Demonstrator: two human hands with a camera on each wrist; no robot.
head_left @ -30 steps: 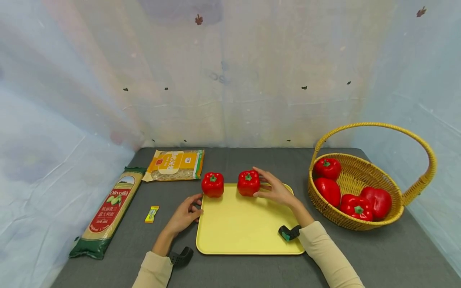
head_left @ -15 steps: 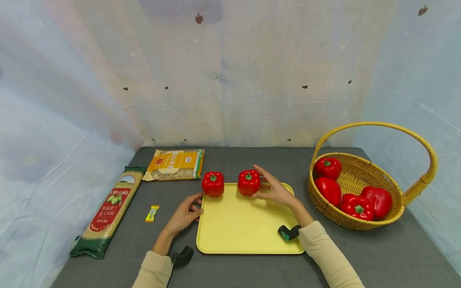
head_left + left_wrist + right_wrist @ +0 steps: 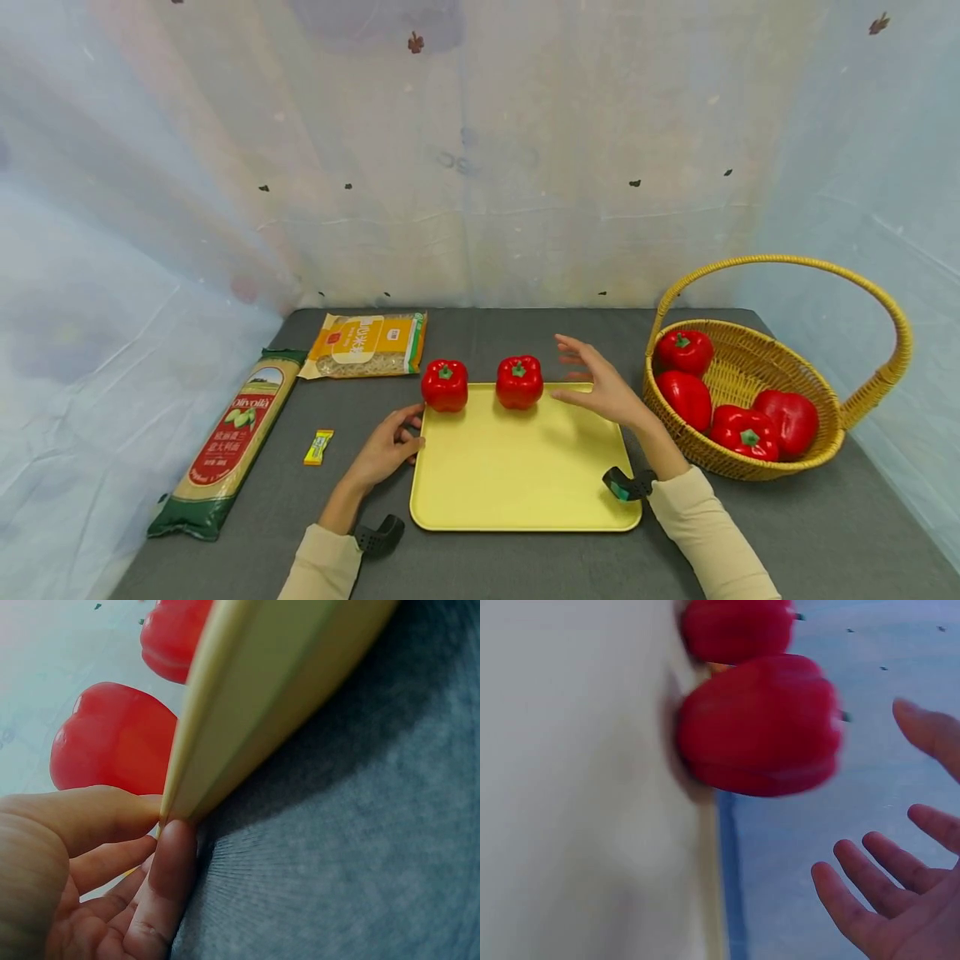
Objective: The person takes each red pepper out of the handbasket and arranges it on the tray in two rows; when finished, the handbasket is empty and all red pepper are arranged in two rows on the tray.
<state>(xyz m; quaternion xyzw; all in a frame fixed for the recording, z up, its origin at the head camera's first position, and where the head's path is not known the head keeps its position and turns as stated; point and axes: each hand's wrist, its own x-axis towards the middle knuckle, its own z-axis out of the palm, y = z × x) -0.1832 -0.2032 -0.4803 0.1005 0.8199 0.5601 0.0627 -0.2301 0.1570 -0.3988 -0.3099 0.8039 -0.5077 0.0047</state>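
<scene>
Pulling back to the right, the right hand (image 3: 603, 390) spreads wide and holds nothing, a gap now showing beside the right red pepper (image 3: 519, 382) it bordered half a second ago. That pepper, apparently released, stands at the far edge of the yellow tray (image 3: 517, 471), apart from the left red pepper (image 3: 445, 387) at the far left corner. The left hand (image 3: 384, 450) pinches the tray's left rim. Four more peppers (image 3: 684, 352) lie in a wicker basket (image 3: 693, 454) at right on the worktop (image 3: 480, 571).
</scene>
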